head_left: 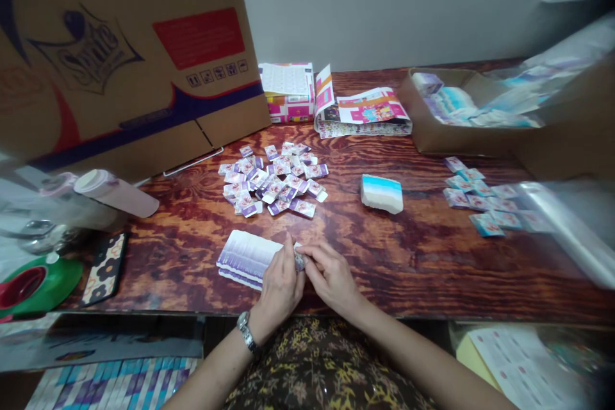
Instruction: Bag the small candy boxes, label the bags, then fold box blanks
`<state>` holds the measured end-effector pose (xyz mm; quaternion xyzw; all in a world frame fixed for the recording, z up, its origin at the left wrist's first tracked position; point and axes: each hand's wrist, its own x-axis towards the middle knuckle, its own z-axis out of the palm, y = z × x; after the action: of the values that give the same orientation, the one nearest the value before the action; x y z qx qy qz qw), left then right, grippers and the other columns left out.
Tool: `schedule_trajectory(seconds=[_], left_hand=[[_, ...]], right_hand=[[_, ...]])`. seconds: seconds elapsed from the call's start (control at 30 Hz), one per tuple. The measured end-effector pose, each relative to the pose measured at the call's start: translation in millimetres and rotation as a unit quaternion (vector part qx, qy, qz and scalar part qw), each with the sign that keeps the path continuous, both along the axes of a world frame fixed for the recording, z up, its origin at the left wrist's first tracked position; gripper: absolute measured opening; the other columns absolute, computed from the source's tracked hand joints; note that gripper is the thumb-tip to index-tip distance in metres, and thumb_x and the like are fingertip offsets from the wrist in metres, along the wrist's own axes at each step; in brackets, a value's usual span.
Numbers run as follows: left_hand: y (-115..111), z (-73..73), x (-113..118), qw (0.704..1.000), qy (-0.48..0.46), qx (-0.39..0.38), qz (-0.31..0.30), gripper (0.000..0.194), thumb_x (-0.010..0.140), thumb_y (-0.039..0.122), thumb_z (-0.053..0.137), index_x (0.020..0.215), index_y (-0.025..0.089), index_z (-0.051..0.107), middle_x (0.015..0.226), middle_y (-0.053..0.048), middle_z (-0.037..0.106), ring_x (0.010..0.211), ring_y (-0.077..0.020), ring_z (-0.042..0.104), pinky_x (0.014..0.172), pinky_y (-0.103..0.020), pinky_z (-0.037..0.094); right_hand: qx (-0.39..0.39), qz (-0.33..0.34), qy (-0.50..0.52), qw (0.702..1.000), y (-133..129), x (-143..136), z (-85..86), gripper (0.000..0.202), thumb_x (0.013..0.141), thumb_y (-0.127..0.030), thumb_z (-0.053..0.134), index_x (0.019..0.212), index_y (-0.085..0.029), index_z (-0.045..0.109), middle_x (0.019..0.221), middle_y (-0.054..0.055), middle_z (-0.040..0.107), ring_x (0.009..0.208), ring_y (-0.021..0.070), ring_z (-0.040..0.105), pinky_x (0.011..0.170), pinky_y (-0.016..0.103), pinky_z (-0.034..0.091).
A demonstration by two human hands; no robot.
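Note:
My left hand (282, 278) and my right hand (335, 278) meet near the table's front edge, both closed on a small printed box (300, 261). Fingers cover most of that box, so its flaps cannot be made out. Just left of it, partly under my left hand, lies a stack of flat purple-and-white cartons (247, 253). Beyond my hands is a loose heap of small purple-and-white boxes (273, 189). A block of blue-and-white flat cartons (382, 192) sits to the right of the heap.
A large cardboard carton (144, 102) fills the back left. A bottle (118, 192), a phone (104, 269) and a green tape dispenser (65, 277) lie left. At right are blue and purple boxes (480, 188), an open cardboard box (461, 141) and a clear plastic roll (567, 230).

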<state>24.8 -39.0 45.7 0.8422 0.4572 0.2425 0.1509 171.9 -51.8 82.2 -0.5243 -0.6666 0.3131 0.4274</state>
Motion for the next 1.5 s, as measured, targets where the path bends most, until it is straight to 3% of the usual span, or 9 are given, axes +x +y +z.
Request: schedule_trajectory(seconds=[0.1,0.23,0.4,0.57,0.8,1.03,1.2,1.4,1.5], left_hand=[[14,2.7,2,1.0,-0.001,-0.003,0.003,0.072,0.084,0.013,0.038,0.142,0.008,-0.004,0.12,-0.023,0.05,0.113,-0.0271,0.049,0.087,-0.042,0.047],[60,19.2,9,0.999,-0.038,-0.008,0.022,0.077,0.086,0.027,0.047,0.142,0.009,-0.003,0.126,-0.022,0.047,0.117,-0.0288,0.047,0.093,-0.044,0.043],[99,44.5,12,0.992,-0.12,0.031,0.029,0.088,0.082,0.04,0.056,0.142,0.012,-0.002,0.146,-0.022,0.019,0.135,-0.0289,0.021,0.107,-0.045,0.027],[61,26.7,-1,0.996,-0.092,0.017,0.001,0.07,0.087,0.034,0.049,0.142,0.014,0.011,0.141,-0.019,0.033,0.131,-0.0246,0.033,0.105,-0.042,0.034],[-4,-2.4,-5,0.996,0.07,0.047,-0.036,0.074,0.084,0.036,0.053,0.141,0.008,0.013,0.125,-0.023,0.049,0.115,-0.0293,0.05,0.092,-0.044,0.046],[1,-4.8,-4,1.0,0.014,0.024,0.005,0.05,0.086,0.025,0.048,0.132,0.014,0.032,0.11,-0.013,0.06,0.096,-0.0207,0.061,0.08,-0.032,0.052],[6,1.1,-3,0.998,-0.054,0.026,0.018,0.054,0.083,0.021,0.05,0.132,0.015,0.029,0.116,-0.013,0.056,0.099,-0.0189,0.06,0.082,-0.03,0.051],[9,5.9,1,0.998,-0.061,0.003,-0.015,0.037,0.082,0.019,0.049,0.118,0.018,0.04,0.098,-0.008,0.059,0.087,-0.0174,0.061,0.074,-0.029,0.052],[10,8.9,0,0.999,-0.032,0.009,-0.029,0.039,0.084,0.02,0.047,0.121,0.017,0.038,0.1,-0.009,0.058,0.088,-0.0193,0.06,0.075,-0.031,0.052]], right_hand=[[0.021,0.04,-0.012,0.999,0,1,-3.5,0.036,0.089,-0.019,0.044,0.124,-0.023,0.052,0.116,0.01,0.056,0.11,0.0209,0.051,0.096,0.038,0.042],[-0.014,0.026,0.04,0.999,19,13,-22.6,0.049,0.092,-0.028,0.041,0.139,-0.025,0.028,0.13,0.01,0.048,0.113,0.0196,0.051,0.09,0.036,0.047],[0.007,0.061,-0.189,0.98,30,20,-61.0,0.078,0.074,-0.045,0.066,0.138,-0.017,0.033,0.13,0.017,0.047,0.12,0.0324,0.042,0.098,0.049,0.037],[0.02,0.048,-0.247,0.968,19,16,-75.6,0.062,0.08,-0.038,0.061,0.133,-0.015,0.04,0.114,0.016,0.057,0.109,0.0309,0.049,0.096,0.048,0.038],[-0.074,0.035,0.037,0.996,21,20,-45.7,0.028,0.088,-0.024,0.047,0.115,-0.021,0.05,0.088,0.003,0.061,0.073,0.0146,0.06,0.067,0.027,0.051],[-0.008,-0.017,-0.021,1.0,16,21,-20.8,0.022,0.087,-0.02,0.049,0.109,-0.021,0.054,0.082,0.002,0.061,0.076,0.0157,0.06,0.072,0.029,0.05],[0.1,-0.011,-0.073,0.992,4,18,-21.9,0.023,0.087,-0.022,0.05,0.109,-0.02,0.057,0.121,0.012,0.052,0.113,0.0231,0.05,0.095,0.039,0.042],[-0.011,0.043,0.03,0.999,-3,14,-18.0,0.021,0.091,-0.025,0.045,0.102,-0.021,0.062,0.122,0.009,0.054,0.116,0.0214,0.049,0.096,0.035,0.043],[-0.069,0.003,0.139,0.988,1,14,-13.6,0.027,0.093,-0.03,0.04,0.115,-0.023,0.054,0.113,0.006,0.059,0.103,0.0181,0.057,0.088,0.033,0.049]])
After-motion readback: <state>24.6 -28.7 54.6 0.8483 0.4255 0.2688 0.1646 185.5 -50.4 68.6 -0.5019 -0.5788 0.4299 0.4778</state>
